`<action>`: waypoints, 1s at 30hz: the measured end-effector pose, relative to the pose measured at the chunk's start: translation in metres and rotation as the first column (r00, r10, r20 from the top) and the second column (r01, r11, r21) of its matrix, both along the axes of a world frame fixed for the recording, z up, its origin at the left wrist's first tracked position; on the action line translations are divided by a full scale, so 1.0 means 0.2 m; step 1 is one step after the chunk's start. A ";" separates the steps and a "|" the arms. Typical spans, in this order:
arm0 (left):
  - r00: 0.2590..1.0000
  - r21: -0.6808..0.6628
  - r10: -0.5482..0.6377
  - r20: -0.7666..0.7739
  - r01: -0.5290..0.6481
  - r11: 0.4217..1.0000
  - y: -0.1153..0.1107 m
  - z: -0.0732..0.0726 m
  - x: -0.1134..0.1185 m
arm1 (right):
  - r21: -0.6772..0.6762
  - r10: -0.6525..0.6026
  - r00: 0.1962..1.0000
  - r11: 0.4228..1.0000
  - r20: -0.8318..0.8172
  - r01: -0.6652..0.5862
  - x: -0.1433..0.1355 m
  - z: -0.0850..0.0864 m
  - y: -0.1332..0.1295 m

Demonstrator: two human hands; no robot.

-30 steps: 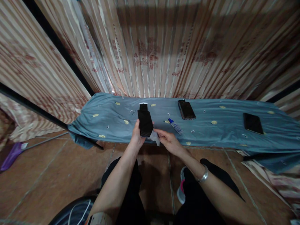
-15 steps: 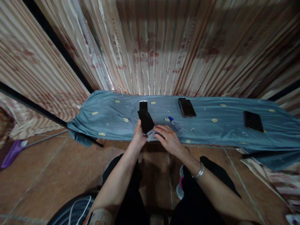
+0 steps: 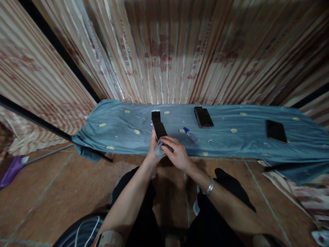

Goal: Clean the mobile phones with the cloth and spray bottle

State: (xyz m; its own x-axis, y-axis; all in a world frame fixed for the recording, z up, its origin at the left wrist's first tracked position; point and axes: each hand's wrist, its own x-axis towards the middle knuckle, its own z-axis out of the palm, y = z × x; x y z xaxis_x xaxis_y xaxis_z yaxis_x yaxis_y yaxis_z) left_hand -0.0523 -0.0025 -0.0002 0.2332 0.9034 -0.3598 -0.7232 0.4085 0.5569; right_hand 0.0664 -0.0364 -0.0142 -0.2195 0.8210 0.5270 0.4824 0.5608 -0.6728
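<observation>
Here, the left hand (image 3: 153,148) grips a black phone (image 3: 160,130); the right hand (image 3: 177,153), fingers curled, presses a gray cloth (image 3: 159,150) at its near end.

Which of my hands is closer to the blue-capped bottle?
Your right hand, left of the bottle and nearer you. Your left hand is farther left, holding the dark phone.

We saw teal cloth (image 3: 123,130) with yellow motifs beyond the hands; farther off, beige-brown striped curtain (image 3: 174,55), red florals.
</observation>
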 end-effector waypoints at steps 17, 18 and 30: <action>0.997 -0.026 0.019 0.073 -0.018 1.000 -0.12 0.14 0.15 | 0.089 -0.191 0.974 0.980 0.125 0.181 0.11 -0.02 0.19; 0.998 -0.031 0.015 0.064 -0.013 0.999 -0.12 0.14 0.15 | 0.100 -0.188 0.974 0.979 0.124 0.176 0.12 -0.02 0.19; 0.996 -0.049 0.078 -0.030 -0.080 0.996 -0.04 0.13 0.03 | 0.218 0.066 0.984 0.971 0.166 -0.102 0.02 -0.09 -0.03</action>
